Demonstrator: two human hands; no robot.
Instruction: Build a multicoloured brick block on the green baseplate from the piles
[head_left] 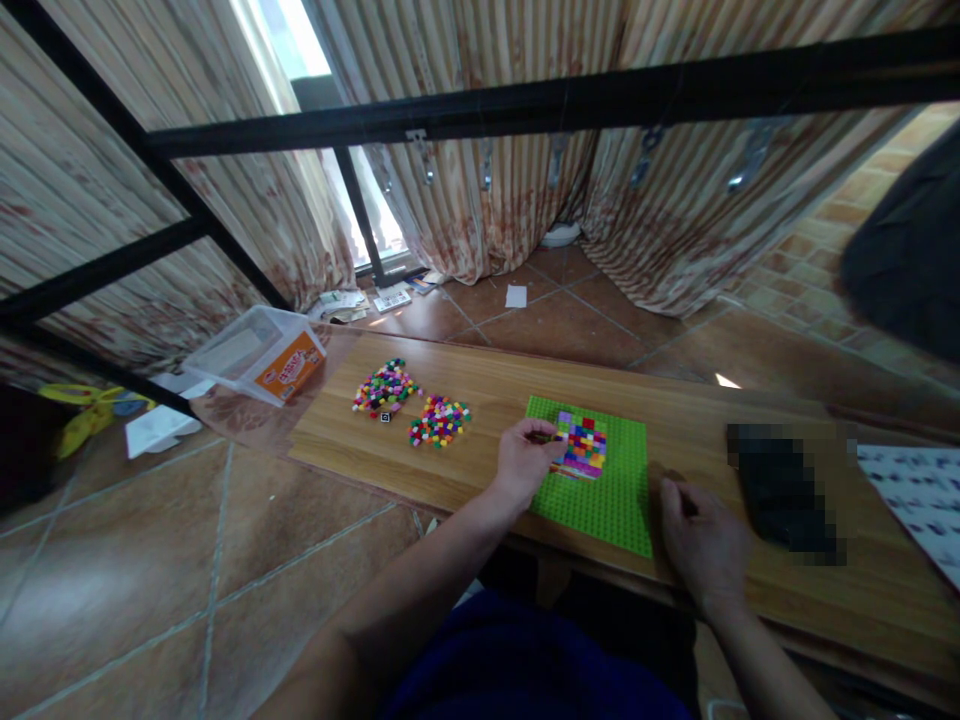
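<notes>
A green baseplate [615, 490] lies on the wooden table [487, 385] in front of me. A patch of small coloured bricks [583, 447] is built on its upper left part. My left hand [525, 462] rests at the plate's left edge, fingers pinched together at the patch; what they hold is too small to make out. My right hand [701, 540] lies on the table just right of the plate, its fingers curled in. Two heaps of loose coloured bricks [386, 387] [439, 420] sit further left on the table.
A clear plastic box with an orange label [259, 352] stands at the table's left end. A dark blurred object [784, 490] and a printed sheet [919, 500] lie to the right. Black metal bars [525, 105] cross above; curtains and tiled floor lie beyond.
</notes>
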